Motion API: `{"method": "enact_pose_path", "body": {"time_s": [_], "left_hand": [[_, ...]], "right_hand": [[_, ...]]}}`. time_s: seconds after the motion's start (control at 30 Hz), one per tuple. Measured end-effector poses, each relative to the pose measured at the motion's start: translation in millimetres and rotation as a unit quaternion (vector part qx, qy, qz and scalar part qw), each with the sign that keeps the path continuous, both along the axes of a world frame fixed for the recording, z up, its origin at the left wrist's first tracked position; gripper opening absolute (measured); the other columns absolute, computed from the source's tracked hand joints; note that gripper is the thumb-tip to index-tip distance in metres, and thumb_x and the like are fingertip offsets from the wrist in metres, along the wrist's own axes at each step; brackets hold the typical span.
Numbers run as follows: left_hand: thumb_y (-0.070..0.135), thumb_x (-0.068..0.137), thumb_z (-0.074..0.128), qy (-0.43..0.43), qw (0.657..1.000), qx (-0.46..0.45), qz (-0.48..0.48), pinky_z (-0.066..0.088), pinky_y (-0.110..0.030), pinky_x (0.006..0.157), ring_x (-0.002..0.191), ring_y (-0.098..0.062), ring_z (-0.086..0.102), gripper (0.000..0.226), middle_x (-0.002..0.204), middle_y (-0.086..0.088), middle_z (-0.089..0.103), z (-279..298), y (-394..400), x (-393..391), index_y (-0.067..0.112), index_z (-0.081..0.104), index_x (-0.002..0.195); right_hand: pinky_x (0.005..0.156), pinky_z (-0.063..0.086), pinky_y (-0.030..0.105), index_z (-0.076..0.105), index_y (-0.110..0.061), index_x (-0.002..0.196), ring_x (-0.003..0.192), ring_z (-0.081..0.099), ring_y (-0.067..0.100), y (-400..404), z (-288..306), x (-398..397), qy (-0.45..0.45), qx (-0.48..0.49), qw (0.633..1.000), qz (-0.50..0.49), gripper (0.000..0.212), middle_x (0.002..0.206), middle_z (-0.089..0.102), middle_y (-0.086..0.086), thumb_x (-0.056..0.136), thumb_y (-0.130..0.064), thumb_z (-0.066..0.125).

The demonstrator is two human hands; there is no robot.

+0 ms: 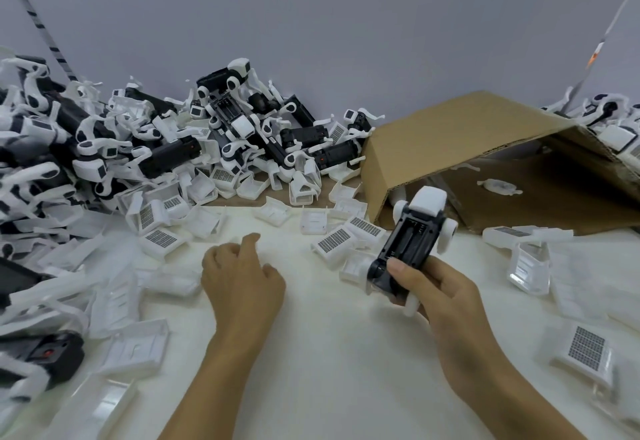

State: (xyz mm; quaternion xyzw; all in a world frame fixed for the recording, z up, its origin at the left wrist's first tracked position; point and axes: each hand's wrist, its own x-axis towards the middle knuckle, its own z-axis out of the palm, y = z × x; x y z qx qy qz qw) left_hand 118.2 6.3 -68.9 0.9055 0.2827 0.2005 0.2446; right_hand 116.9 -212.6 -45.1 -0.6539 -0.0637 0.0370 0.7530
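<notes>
- The right hand (440, 297) grips a black-and-white toy body (408, 242). The thumb lies across its near end and the fingers (398, 299) curl beneath it.
- The toy is held above the counter (329, 353), tilted, with its black underside and open battery bay facing up. Its white end points away from the fingers.
- The left hand (239, 276) is well to the left of the toy, low over the counter. Its fingers are loosely curled and hold nothing; whether it touches the surface I cannot tell.
- White covers (334, 242) with grey grid patches lie just beyond both sets of fingers.
- A cardboard box (450, 141) lies on its side beyond the right fingers.
- A pile of toys (225, 127) is heaped far beyond the left fingers.
</notes>
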Motion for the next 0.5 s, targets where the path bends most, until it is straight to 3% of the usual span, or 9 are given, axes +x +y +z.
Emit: {"method": "enact_pose_path", "body": {"time_s": [0.1,0.17,0.23,0.3,0.37,0.43,0.5], "left_hand": [[0.007,0.095,0.059,-0.119,0.991,-0.050,-0.046,0.038,-0.037,0.093,0.113,-0.031,0.051,0.050,0.121,-0.009,0.060,0.2,-1.4,-0.4,0.021,0.050,0.142],[0.016,0.101,0.059,-0.220,0.951,-0.187,-0.111,0.045,-0.026,0.079,0.094,-0.020,0.061,0.035,0.106,0.000,0.065,7.6,-13.7,-1.9,0.030,0.053,0.133],[0.017,0.103,0.055,-0.272,0.875,-0.365,-0.166,0.052,-0.024,0.074,0.086,-0.023,0.067,0.020,0.098,0.000,0.071,15.5,-26.6,-1.2,0.033,0.062,0.114],[0.009,0.103,0.052,-0.269,0.779,-0.519,-0.228,0.058,-0.030,0.077,0.086,-0.029,0.071,0.026,0.097,-0.006,0.075,21.3,-41.8,-3.3,0.027,0.071,0.102],[0.007,0.102,0.050,-0.241,0.726,-0.585,-0.270,0.057,-0.025,0.075,0.088,-0.021,0.071,0.027,0.100,-0.007,0.075,20.7,-57.1,-6.2,0.022,0.072,0.103],[0.012,0.102,0.054,-0.210,0.735,-0.578,-0.286,0.054,-0.024,0.078,0.098,-0.015,0.070,0.022,0.108,-0.001,0.074,16.2,-68.6,-8.0,0.026,0.068,0.111],[0.026,0.094,0.062,-0.196,0.753,-0.559,-0.286,0.051,-0.026,0.085,0.107,-0.012,0.068,0.025,0.115,0.007,0.073,12.3,-71.9,-8.9,0.031,0.063,0.119]], "right_hand": [[0.085,0.049,0.030,0.077,-0.030,0.096,0.095,0.072,0.006,1.6,-0.9,0.5,-0.001,0.002,1.000,0.001,0.039,0.101,0.078,-0.008,0.064,-0.051,0.071],[0.088,0.049,0.030,0.076,-0.029,0.100,0.098,0.072,0.005,0.9,-2.4,1.6,0.005,0.003,1.000,0.011,0.039,0.103,0.078,-0.010,0.068,-0.050,0.068],[0.090,0.050,0.031,0.075,-0.028,0.104,0.100,0.072,0.008,0.3,-3.6,3.1,0.006,0.001,1.000,0.015,0.039,0.104,0.078,-0.009,0.071,-0.048,0.068],[0.088,0.052,0.030,0.075,-0.029,0.104,0.097,0.073,0.007,1.0,-5.0,3.1,0.001,-0.011,1.000,0.011,0.036,0.103,0.078,-0.010,0.072,-0.045,0.071],[0.085,0.053,0.023,0.077,-0.038,0.100,0.097,0.072,0.003,3.0,-6.4,1.5,-0.022,-0.033,0.999,0.016,0.028,0.103,0.077,-0.015,0.073,-0.045,0.071],[0.079,0.053,0.015,0.075,-0.054,0.095,0.099,0.070,-0.002,4.4,-6.0,1.1,-0.037,-0.047,0.998,0.022,0.022,0.103,0.076,-0.021,0.075,-0.051,0.066],[0.087,0.054,0.021,0.075,-0.050,0.104,0.105,0.069,0.001,4.0,-6.3,2.3,-0.022,-0.029,0.999,0.032,0.031,0.106,0.076,-0.018,0.080,-0.057,0.056]]}}
